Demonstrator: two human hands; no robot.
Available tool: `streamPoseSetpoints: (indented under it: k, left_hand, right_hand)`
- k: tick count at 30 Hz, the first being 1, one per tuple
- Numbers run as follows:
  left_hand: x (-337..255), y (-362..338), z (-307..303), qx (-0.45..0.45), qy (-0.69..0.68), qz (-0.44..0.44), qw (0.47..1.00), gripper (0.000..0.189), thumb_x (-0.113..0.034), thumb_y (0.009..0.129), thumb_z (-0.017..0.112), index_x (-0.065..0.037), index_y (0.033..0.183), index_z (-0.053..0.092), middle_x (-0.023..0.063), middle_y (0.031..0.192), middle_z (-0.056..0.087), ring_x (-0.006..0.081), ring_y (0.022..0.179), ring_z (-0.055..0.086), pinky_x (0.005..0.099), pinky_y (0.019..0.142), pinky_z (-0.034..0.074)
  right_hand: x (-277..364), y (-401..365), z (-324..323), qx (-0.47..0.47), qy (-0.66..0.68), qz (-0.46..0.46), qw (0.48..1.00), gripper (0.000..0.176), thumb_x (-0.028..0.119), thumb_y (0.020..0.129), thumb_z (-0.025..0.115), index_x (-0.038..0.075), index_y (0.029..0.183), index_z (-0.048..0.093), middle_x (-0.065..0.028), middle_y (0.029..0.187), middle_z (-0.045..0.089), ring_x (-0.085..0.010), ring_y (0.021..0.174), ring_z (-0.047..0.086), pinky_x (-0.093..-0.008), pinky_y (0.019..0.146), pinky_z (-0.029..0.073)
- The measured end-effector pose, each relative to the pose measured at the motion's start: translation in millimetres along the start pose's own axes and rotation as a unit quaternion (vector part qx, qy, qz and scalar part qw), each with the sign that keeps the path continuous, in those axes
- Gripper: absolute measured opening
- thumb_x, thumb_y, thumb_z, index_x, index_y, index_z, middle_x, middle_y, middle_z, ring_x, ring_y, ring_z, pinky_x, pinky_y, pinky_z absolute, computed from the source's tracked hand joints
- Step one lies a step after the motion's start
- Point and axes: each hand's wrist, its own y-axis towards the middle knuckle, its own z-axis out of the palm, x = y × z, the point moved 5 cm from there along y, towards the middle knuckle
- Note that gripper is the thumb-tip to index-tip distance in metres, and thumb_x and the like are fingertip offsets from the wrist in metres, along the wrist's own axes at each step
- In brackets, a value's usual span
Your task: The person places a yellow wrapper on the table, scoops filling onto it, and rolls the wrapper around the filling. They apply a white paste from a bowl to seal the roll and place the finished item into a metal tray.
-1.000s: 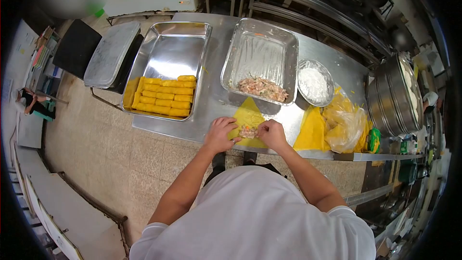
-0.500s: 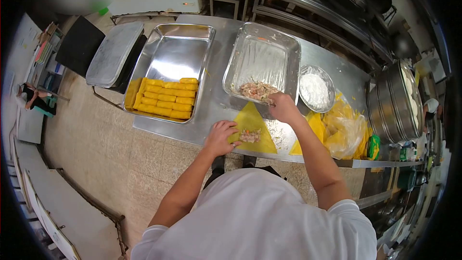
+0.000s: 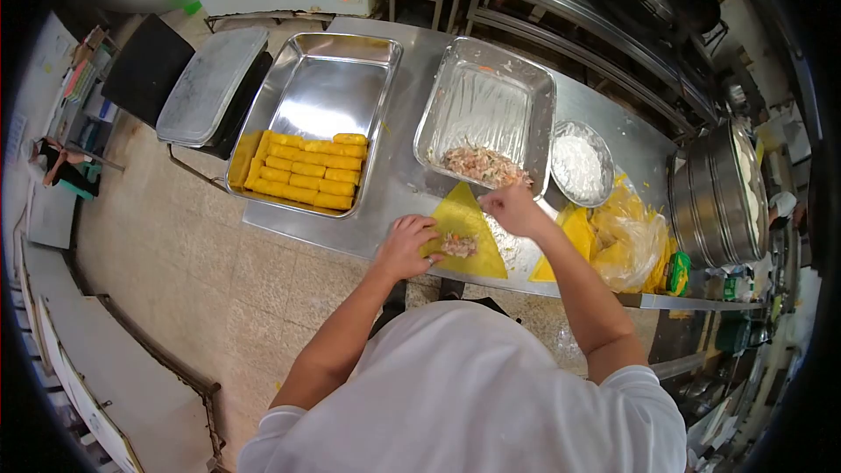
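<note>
At my far left, past the counter (image 3: 407, 79), stands a container with a grey lid (image 3: 210, 88). Next, on the counter, comes a steel tray (image 3: 337, 92), its near part packed with yellow rolls (image 3: 307, 173) laid in rows. My left hand (image 3: 407, 247) lies at the left side of a yellow wrapper (image 3: 486, 261), its grip apart, thumb away from the fingers. The wrapper lies flat at the near edge of the counter, point away from me, with a small mound of filling (image 3: 458, 245) on it. Beyond it is a deep steel pan (image 3: 491, 105) with more chopped filling (image 3: 484, 164) at its near end. My right hand (image 3: 511, 210) is near the pan's near rim, by the wrapper's far point, fingers curled; I cannot tell whether that grip is closed on anything. Further right sit a bowl of white powder or paste (image 3: 578, 166), yellow sheets (image 3: 574, 232) beside a clear plastic bag (image 3: 624, 250), and stacked metal steamers (image 3: 714, 197).
</note>
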Motion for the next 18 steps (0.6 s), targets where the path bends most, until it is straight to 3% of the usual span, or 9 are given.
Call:
streamPoseSetpoints:
  k: [3,4,6,8,14,17,18]
  left_hand:
    - [0.3,-0.4,-1.1,0.003,0.0,-0.002,1.0,0.048,-0.033,0.074,0.092,-0.01,0.114,0.079,0.0063,0.136,0.067,0.0305,0.133,0.056,0.0471,0.116,0.04]
    - [-0.5,-0.4,-1.8,0.003,0.002,-0.002,1.0,0.047,-0.033,0.075,0.092,-0.01,0.114,0.079,0.0063,0.137,0.067,0.0305,0.133,0.056,0.0472,0.116,0.04]
    - [-2.2,-0.3,-2.7,0.005,0.006,-0.002,1.0,0.046,-0.034,0.076,0.091,-0.01,0.113,0.08,0.0061,0.137,0.066,0.0303,0.134,0.056,0.0472,0.117,0.04]
    - [-1.7,-0.5,-2.6,0.004,0.004,0.0,1.0,0.046,-0.034,0.076,0.091,-0.01,0.113,0.08,0.0059,0.137,0.066,0.03,0.134,0.055,0.0472,0.117,0.04]
    - [-1.7,-1.9,-3.2,0.013,0.005,0.002,1.0,0.046,-0.036,0.078,0.091,-0.01,0.114,0.08,0.0053,0.138,0.066,0.0292,0.135,0.055,0.0473,0.118,0.04]
    - [-0.1,-2.1,-3.3,0.015,0.004,-0.003,1.0,0.046,-0.036,0.078,0.09,-0.01,0.115,0.079,0.0052,0.139,0.065,0.0289,0.136,0.054,0.0474,0.118,0.039]
    - [0.4,-2.7,-2.5,0.018,0.004,-0.006,1.0,0.046,-0.035,0.078,0.09,-0.01,0.115,0.079,0.0052,0.139,0.065,0.0288,0.136,0.054,0.0474,0.118,0.039]
  right_hand:
    - [-6.4,-24.3,56.6,0.016,0.004,-0.055,0.998,0.012,0.004,0.087,0.071,0.002,0.095,0.08,-0.018,0.086,0.078,-0.0386,0.078,0.073,-0.0402,0.073,0.059]
    - [0.1,-29.9,67.5,0.058,-0.023,-0.038,0.997,0.011,0.004,0.084,0.07,0.002,0.09,0.079,-0.0186,0.083,0.075,-0.0397,0.076,0.071,-0.0434,0.073,0.059]
    - [-10.7,-37.8,91.7,-0.026,-0.054,-0.048,0.997,0.01,0.004,0.083,0.07,0.003,0.086,0.079,-0.019,0.083,0.073,-0.0399,0.077,0.071,-0.045,0.074,0.06]
    - [-15.2,-41.5,95.6,-0.076,-0.059,-0.037,0.995,0.009,0.005,0.082,0.071,0.005,0.08,0.079,-0.0197,0.083,0.071,-0.0396,0.08,0.071,-0.0475,0.075,0.06]
    - [-15.4,-51.5,95.6,-0.058,-0.074,-0.036,0.995,0.007,0.004,0.079,0.072,0.005,0.079,0.078,-0.0183,0.081,0.07,-0.0386,0.081,0.071,-0.0472,0.076,0.06]
    - [4.3,-50.6,72.2,-0.04,-0.097,0.026,0.994,0.014,0.002,0.078,0.071,0.004,0.087,0.081,-0.0191,0.082,0.071,-0.0385,0.086,0.071,-0.0466,0.079,0.059]
    - [5.5,-47.4,74.8,-0.045,-0.095,-0.01,0.994,0.018,0.001,0.078,0.07,0.004,0.091,0.082,-0.0196,0.083,0.071,-0.039,0.086,0.071,-0.0466,0.08,0.059]
